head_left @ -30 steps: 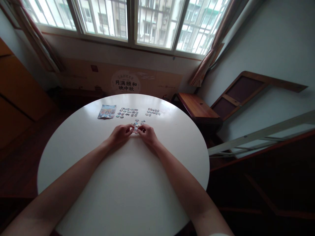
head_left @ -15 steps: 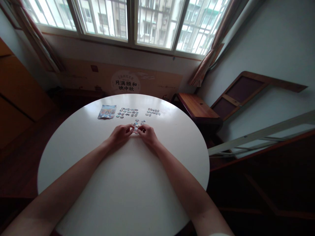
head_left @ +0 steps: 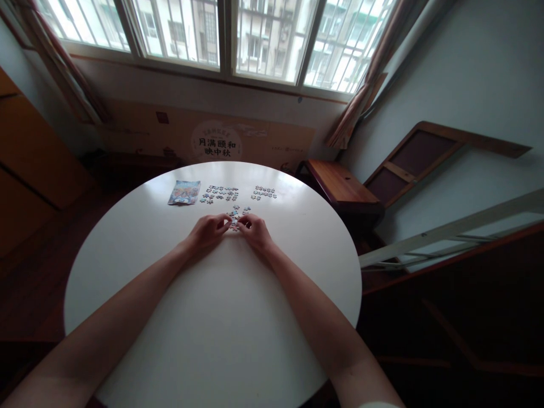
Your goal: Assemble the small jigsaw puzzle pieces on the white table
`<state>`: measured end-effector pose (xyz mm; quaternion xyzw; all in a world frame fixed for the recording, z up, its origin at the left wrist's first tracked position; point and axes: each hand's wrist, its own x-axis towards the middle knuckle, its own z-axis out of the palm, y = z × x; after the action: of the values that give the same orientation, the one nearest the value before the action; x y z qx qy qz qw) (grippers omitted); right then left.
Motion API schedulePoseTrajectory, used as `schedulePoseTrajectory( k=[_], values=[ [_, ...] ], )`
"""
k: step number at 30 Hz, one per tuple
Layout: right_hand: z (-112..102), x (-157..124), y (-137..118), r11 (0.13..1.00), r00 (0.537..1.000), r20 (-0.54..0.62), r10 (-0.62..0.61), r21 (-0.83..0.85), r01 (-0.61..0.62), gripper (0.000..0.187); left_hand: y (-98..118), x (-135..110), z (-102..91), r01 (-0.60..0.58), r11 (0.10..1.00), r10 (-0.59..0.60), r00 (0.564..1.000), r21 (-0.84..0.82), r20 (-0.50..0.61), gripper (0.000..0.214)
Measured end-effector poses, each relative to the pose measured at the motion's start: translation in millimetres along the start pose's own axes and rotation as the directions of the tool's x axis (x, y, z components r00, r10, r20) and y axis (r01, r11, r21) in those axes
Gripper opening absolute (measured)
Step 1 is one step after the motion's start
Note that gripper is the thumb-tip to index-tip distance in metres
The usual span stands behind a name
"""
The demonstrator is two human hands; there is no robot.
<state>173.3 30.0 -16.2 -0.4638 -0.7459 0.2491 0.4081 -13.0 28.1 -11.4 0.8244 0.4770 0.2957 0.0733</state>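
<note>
Hardly anything has moved since the earlier frame: your view has shifted very slightly, and both hands keep the same place over the puzzle. Your left hand has its thumb and fingers drawn close together at the left side of the central puzzle pieces; your right hand curls in from the right, fingertips bent toward the same pieces. Whether either is clamped on a piece, you cannot tell at this size. The central pieces lie between your fingertips and just beyond them, in the far half of the round white surface. Nearer the far edge sit a left group of pieces, in rough rows, and a smaller right group. A printed picture sheet lies toward the far left edge, beside the left group. Past the far right edge stands a wooden stool.
</note>
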Motion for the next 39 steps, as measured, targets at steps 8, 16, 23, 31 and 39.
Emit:
schedulePoseTrajectory(
  k=[8, 16, 23, 31, 39],
  values=[
    [-0.9, -0.1, -1.9, 1.000, 1.000, -0.026, 0.017, 0.008, -0.017, 0.013, -1.7, -0.3, 1.3, -0.010, 1.000, 0.010, 1.000, 0.004, -0.003, 0.027],
    [0.9, 0.6, 0.2, 1.000, 1.000, -0.019, 0.006, -0.007, -0.006, 0.012, -1.0, -0.2, 0.2, -0.009, 1.000, 0.009, 1.000, -0.016, 0.005, 0.027],
    [0.2, 0.6, -0.5, 0.999, 0.999, -0.029, 0.024, 0.024, -0.023, 0.013, -1.7, 0.1, 0.9, -0.005, 1.000, 0.005, 1.000, -0.015, 0.007, 0.026],
    [-0.6, 0.4, -2.2, 0.999, 0.998, -0.046, 0.034, 0.004, -0.034, 0.011, -0.9, -0.1, -0.1, -0.007, 1.000, 0.008, 1.000, -0.021, 0.012, 0.026],
    [1.4, 0.9, 0.9, 1.000, 0.999, -0.041, 0.017, -0.001, -0.017, 0.014, -0.2, -0.3, -1.3, -0.008, 1.000, 0.008, 1.000, -0.017, 0.019, 0.027]
  ],
)
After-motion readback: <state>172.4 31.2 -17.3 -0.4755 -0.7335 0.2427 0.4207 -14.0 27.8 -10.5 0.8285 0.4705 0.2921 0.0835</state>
